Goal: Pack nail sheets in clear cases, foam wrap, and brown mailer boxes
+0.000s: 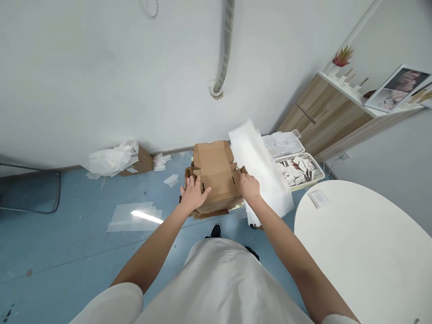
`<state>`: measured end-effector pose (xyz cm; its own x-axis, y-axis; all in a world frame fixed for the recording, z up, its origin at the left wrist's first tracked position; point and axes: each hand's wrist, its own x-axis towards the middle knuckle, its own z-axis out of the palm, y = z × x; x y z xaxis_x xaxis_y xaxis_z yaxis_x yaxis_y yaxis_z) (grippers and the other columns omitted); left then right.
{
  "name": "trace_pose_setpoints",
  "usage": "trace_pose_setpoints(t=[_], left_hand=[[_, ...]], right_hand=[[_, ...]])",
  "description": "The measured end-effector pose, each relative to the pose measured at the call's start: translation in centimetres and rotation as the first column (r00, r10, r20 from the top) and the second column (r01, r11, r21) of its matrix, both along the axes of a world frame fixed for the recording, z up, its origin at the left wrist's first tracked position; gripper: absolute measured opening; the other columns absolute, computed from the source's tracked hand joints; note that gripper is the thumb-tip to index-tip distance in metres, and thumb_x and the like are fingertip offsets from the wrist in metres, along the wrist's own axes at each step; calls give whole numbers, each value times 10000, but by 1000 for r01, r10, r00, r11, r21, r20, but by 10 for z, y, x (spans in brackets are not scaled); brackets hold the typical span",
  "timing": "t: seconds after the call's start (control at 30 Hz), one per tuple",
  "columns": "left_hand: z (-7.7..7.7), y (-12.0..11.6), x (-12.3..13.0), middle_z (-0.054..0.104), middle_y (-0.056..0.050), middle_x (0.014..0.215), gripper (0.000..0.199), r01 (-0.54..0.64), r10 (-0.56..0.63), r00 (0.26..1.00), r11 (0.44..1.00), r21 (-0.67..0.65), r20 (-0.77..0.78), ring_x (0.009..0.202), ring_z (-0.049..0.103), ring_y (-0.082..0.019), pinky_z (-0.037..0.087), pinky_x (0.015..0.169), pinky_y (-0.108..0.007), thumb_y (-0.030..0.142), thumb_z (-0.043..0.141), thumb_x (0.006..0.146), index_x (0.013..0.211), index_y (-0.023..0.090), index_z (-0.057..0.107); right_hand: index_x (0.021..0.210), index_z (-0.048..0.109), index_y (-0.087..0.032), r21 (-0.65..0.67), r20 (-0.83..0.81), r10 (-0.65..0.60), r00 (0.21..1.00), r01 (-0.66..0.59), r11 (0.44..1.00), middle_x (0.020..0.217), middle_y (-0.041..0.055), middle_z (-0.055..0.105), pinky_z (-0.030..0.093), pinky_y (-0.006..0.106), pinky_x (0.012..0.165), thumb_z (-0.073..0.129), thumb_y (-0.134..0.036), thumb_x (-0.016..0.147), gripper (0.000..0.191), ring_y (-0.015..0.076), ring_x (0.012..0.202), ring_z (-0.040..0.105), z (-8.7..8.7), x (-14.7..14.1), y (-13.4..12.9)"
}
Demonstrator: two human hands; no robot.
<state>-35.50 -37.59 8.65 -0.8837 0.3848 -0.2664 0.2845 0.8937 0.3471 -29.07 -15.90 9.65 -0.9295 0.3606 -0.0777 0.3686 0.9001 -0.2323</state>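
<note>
Touching flat carton (216, 161) at dial centre with spread left hand (193, 196) at its eight o'clock, pinching its edge at three with right hand (250, 185); opened out, seemingly not yet folded

Between our left hand (193, 196) and our right hand (249, 186), we see an unfolded cardboard box (215, 167) of plain brown. Just right of the grip, the packing sheets (259, 168) are white; farther right, the round table (364, 243) is white also. Beyond these, the cabinet (326, 110) shows brown wood grain, and the plant (343, 56) is red and green. Left of the grip, the floor (81, 245) is blue.
</note>
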Motion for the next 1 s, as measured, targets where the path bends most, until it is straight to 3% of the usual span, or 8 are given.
trace_pose_setpoints(t=[0.1, 0.2, 0.37, 0.53, 0.7, 0.83, 0.9, 1.0], left_hand=[[3, 1, 1, 172, -196, 1429, 802, 5, -4, 1000, 1000, 23, -17, 1301, 143, -383, 40, 968, -631, 661, 317, 751, 1364, 153, 224], [12, 10, 7, 206, -199, 1418, 848, 67, -62, 996, 995, 70, -71, 1298, 132, -400, -39, 954, -644, 685, 419, 684, 1341, 164, 292], [24, 30, 24, 331, -141, 1379, 737, 266, -241, 959, 947, 179, -148, 1289, 201, -362, -122, 981, -590, 624, 526, 662, 1267, 215, 422], [26, 33, 23, 442, -78, 1316, 430, 380, -378, 924, 883, 274, -62, 1204, 388, -287, -26, 1025, -562, 487, 392, 816, 1153, 259, 533], [27, 26, 13, 512, -55, 1252, 414, 459, -457, 886, 848, 266, -74, 1168, 434, -243, 90, 1054, -484, 448, 369, 834, 1162, 249, 526], [26, 27, 11, 531, -65, 1225, 441, 541, -523, 841, 813, 216, -141, 1130, 462, -240, 256, 996, -420, 484, 391, 823, 1153, 221, 521], [25, 29, 10, 576, -62, 1155, 369, 579, -558, 815, 798, 169, -159, 1059, 515, -217, 329, 929, -374, 404, 332, 870, 1106, 213, 540], [20, 31, 10, 649, -64, 944, 305, 605, -591, 789, 794, 48, -170, 866, 594, -202, 384, 807, -348, 290, 295, 892, 992, 191, 565]], right_hand=[[961, 494, -157, -68, 12, -109, 994, 110, 992, 765, 141, 610, 395, 372, 669, 406, -176, 795, 189, 277, 758, 580, 4, -1, 9], [965, 463, -191, -292, -35, -208, 978, 189, 937, 734, 88, 610, 405, 357, 648, 345, -284, 824, 205, 251, 708, 574, 14, 1, 20], [883, 454, -223, -649, -146, -405, 902, 222, 728, 791, 38, 603, 448, 328, 654, 381, -361, 795, 180, 204, 740, 573, 26, 5, 28], [883, 429, -224, -888, -90, -492, 866, 154, 434, 814, 18, 592, 499, 332, 604, 465, -348, 757, 180, 167, 675, 578, 31, 11, 27], [849, 422, -219, -937, -25, -548, 836, 171, 304, 781, 2, 580, 520, 341, 589, 481, -326, 765, 148, 145, 644, 571, 26, 18, 26], [880, 429, -214, -943, -58, -544, 837, 132, 305, 823, 11, 590, 523, 326, 590, 477, -341, 776, 171, 145, 693, 573, 17, 18, 28], [922, 428, -207, -925, -81, -519, 851, 129, 356, 865, 33, 597, 518, 339, 600, 439, -348, 796, 190, 157, 720, 580, 14, 19, 28], [1037, 416, -191, -760, -256, -508, 823, 154, 632, 1002, 93, 576, 489, 387, 691, 423, -350, 806, 280, 198, 850, 571, 13, 30, 20]])
